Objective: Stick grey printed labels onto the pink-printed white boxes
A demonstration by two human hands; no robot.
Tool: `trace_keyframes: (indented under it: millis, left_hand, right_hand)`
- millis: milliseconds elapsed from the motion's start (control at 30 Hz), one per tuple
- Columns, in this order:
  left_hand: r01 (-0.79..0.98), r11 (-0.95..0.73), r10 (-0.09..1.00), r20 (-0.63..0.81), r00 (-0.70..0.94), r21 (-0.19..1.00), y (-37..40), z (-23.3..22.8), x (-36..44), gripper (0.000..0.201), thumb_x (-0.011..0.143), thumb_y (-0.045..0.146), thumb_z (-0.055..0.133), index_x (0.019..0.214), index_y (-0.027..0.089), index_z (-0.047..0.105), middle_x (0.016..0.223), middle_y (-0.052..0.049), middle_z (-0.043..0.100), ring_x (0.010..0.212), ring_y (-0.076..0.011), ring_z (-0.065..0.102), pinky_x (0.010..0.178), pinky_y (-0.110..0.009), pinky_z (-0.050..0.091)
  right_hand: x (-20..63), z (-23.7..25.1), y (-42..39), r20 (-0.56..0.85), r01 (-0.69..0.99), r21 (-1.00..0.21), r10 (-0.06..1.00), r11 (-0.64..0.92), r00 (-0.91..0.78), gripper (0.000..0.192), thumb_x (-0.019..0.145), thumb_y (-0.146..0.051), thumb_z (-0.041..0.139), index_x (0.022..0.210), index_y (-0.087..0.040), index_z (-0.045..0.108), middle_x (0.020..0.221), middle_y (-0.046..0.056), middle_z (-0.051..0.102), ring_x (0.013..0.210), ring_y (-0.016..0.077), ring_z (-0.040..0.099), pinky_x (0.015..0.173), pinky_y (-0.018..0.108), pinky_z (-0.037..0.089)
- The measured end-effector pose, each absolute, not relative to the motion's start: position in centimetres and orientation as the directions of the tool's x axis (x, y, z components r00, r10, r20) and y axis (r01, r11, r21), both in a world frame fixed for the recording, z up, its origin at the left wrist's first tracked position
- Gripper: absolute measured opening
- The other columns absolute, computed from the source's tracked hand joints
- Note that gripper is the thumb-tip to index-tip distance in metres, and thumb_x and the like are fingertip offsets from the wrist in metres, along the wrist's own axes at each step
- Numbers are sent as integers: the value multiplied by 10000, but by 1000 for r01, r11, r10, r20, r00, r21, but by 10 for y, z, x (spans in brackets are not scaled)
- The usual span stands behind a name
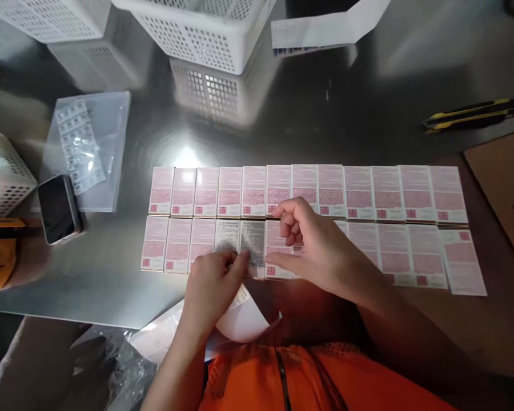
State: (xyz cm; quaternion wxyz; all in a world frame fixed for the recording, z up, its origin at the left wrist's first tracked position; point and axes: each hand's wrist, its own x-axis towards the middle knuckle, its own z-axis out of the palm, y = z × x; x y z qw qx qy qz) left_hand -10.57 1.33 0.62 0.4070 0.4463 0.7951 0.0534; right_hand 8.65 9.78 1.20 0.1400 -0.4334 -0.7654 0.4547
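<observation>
Small flat pink-and-white printed boxes [254, 191] lie side by side in two long rows. In the nearer row, two show grey faces with dense dark print, a left one [227, 235] and a right one [252, 240]. My left hand [212, 282] rests at their near edge, fingers curled in and thumb tip on the right grey face; what its fingers hold, if anything, is hidden. Over the boxes just right of these hovers my right hand [314, 245], thumb and forefinger apart, other fingers curled, nothing visible in it. A curled white sheet [244, 317] lies below my left hand.
White perforated baskets [197, 37] stand at the back. A folded paper strip [312, 31] lies right of them. A yellow-black utility knife [473, 116] is at far right. On the left are a phone [59, 209] and a clear plastic bag [115, 125] with a printed sheet.
</observation>
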Motion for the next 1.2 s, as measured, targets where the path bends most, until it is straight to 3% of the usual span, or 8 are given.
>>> trace_keyframes:
  millis: [300,667,800,867,967,1067,1133,1200]
  left_hand:
    - [763,565,766,-544,-343,314,17,8,-98,488,865,583,494,549,232,615,554,-27,611,597,-202,545,589,-305,304]
    - [735,655,746,-301,-594,176,-8,26,-103,512,859,569,497,481,231,432,479,-16,458,537,-184,363,574,-297,267]
    - [592,682,623,83,-778,428,-26,44,-110,541,873,586,526,491,213,437,442,28,373,508,-139,350,557,-269,298]
    - [515,613,546,151,-824,599,-33,51,-113,554,878,591,539,493,204,449,441,33,394,494,-123,369,523,-255,301]
    - [382,446,616,32,-787,809,-44,58,-123,519,857,604,577,549,189,528,493,26,492,495,-111,426,489,-231,328]
    - [105,351,809,-245,-534,930,-55,63,-136,360,710,510,786,824,188,670,643,18,630,560,-121,539,534,-216,427]
    - [-20,392,856,-372,-359,920,-61,64,-142,383,675,404,842,954,187,694,740,-12,694,648,-151,614,610,-241,494]
    - [-27,412,856,-397,-330,911,-64,64,-142,318,740,372,805,971,175,710,783,-36,715,721,-170,643,671,-260,520]
  right_hand:
    - [116,56,96,134,549,-769,922,327,-362,510,739,-181,772,1123,-221,439,807,-37,562,692,154,597,661,294,468]
    - [118,67,83,211,525,-708,851,473,-481,395,807,-219,738,1118,-172,498,921,43,640,747,195,622,629,310,450]
    - [83,48,55,166,318,-810,712,493,-682,382,788,-278,783,1072,-186,544,948,49,657,870,218,630,712,321,479]
    - [64,36,39,144,202,-885,660,419,-737,417,769,-281,800,1093,-199,549,1041,56,665,939,222,630,766,328,494]
    - [45,24,28,47,117,-969,629,216,-776,297,827,-236,729,1078,-234,571,1022,9,681,859,170,649,719,289,500]
    - [40,22,33,8,104,-984,625,142,-781,265,829,-207,731,1049,-248,589,863,-39,684,741,136,648,628,246,486]
    - [41,23,37,125,113,-953,706,281,-697,349,758,-204,809,1032,-238,596,872,-22,687,778,159,650,651,266,499]
    - [42,24,36,353,180,-840,766,513,-537,335,733,-184,831,981,-223,609,894,15,677,856,203,630,724,327,506]
